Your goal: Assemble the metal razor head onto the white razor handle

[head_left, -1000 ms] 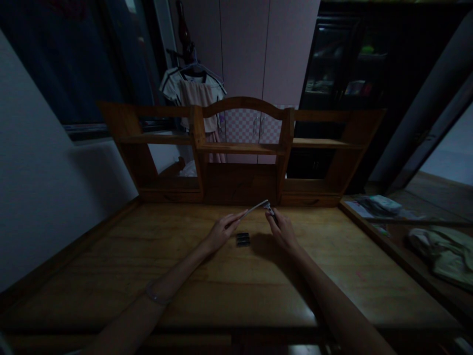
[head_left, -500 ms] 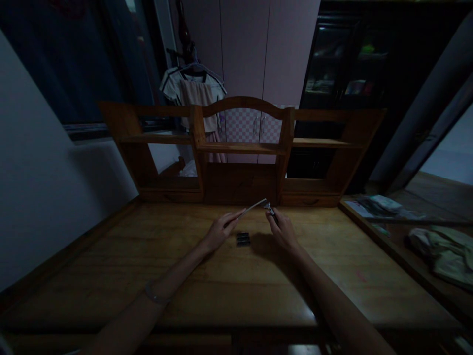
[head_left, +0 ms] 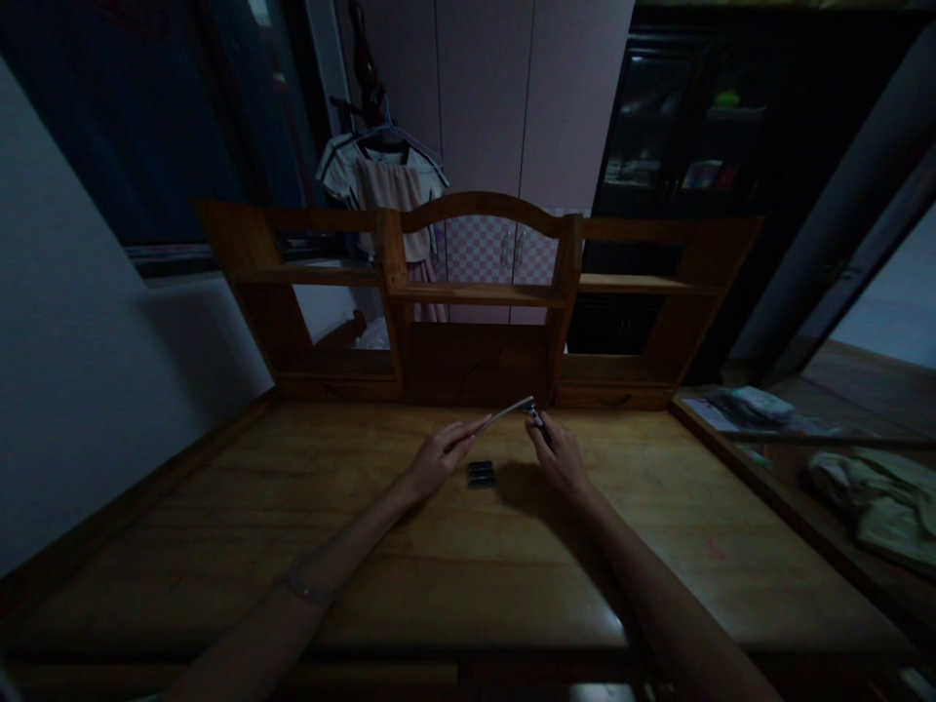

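Both hands hover over the desk (head_left: 219,526) — the left hand (head_left: 437,460) pinches the razor (head_left: 508,410) handle's low end, the right hand (head_left: 558,454) grips its head. Its long axis rises rightward between the fingers. Below them lies a small dark cartridge pack (head_left: 481,474); no writing legible.

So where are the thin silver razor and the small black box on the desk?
Thin silver razor (head_left: 506,412), head view, middle of its handle.
Small black box (head_left: 481,474), head view, centre of its top.

Single head-worn view, forward and down over the desk (head_left: 468,575)
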`<state>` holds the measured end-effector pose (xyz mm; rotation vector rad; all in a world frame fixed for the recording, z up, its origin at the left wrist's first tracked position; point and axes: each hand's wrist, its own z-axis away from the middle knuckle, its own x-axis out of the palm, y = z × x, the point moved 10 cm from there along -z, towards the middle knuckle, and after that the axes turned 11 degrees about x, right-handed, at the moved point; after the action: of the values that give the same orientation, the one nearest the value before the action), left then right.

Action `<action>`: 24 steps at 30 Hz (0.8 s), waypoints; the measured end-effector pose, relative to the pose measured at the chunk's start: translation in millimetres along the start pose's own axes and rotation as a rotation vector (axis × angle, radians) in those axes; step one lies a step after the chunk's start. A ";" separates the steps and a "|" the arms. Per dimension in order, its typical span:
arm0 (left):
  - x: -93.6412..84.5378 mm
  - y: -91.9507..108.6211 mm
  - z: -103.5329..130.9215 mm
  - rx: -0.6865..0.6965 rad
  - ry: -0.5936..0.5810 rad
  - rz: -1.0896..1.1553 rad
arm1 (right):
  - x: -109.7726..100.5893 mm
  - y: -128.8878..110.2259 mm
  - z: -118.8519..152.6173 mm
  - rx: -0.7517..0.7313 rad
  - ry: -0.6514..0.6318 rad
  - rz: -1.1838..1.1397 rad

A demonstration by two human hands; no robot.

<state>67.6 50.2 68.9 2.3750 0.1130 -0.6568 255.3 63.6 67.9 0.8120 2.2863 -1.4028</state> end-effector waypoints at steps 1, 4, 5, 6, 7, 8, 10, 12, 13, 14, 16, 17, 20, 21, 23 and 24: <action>0.6 -0.2 0.0 0.000 -0.007 0.000 | -0.2 0.5 -0.1 0.002 0.003 0.002; -1.3 -3.5 0.4 -0.006 0.007 -0.022 | 0.2 1.9 -0.5 0.010 0.001 0.008; -2.7 -4.2 0.6 -0.007 0.018 -0.033 | 0.6 1.9 -0.6 0.010 -0.002 0.008; -4.2 -4.2 0.6 -0.004 0.030 -0.042 | 0.9 1.7 -0.7 0.008 -0.005 0.009; -5.1 -3.7 0.5 0.000 0.037 -0.048 | 1.1 1.4 -0.7 0.007 -0.007 0.012; -5.0 -2.8 0.3 0.003 0.037 -0.051 | 1.2 1.3 -0.6 0.007 -0.007 0.016; -3.2 -0.8 -0.2 0.009 0.025 -0.047 | 0.8 1.3 -0.5 0.013 -0.003 0.024; -1.2 0.0 -0.5 0.013 0.010 -0.037 | 0.2 0.9 -0.1 0.017 -0.002 0.025; -1.1 -0.4 -0.4 0.011 0.010 -0.037 | 0.1 0.4 0.1 0.016 -0.004 0.024; -1.8 -1.1 -0.3 0.008 0.015 -0.040 | -0.4 0.0 0.3 0.015 -0.002 0.023; -4.5 -2.9 0.3 -0.001 0.031 -0.053 | -1.0 -0.6 0.4 0.012 0.002 0.024; -5.6 -3.3 0.6 -0.005 0.037 -0.058 | -1.0 -0.5 0.3 0.013 0.003 0.026; -4.7 -2.7 0.7 -0.005 0.029 -0.053 | 0.3 1.1 0.0 0.020 -0.005 0.030; -3.1 -2.3 0.5 -0.004 0.018 -0.047 | 1.0 1.6 -0.1 0.021 -0.010 0.029; -0.7 -2.7 0.4 -0.007 0.004 -0.040 | 1.2 1.6 0.0 0.018 -0.010 0.027; -0.6 -3.5 0.5 -0.012 0.004 -0.041 | 1.0 1.1 0.1 0.015 -0.008 0.026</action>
<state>66.0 52.7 66.9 2.3684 0.1675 -0.6692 255.3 64.2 66.6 0.8364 2.2536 -1.4112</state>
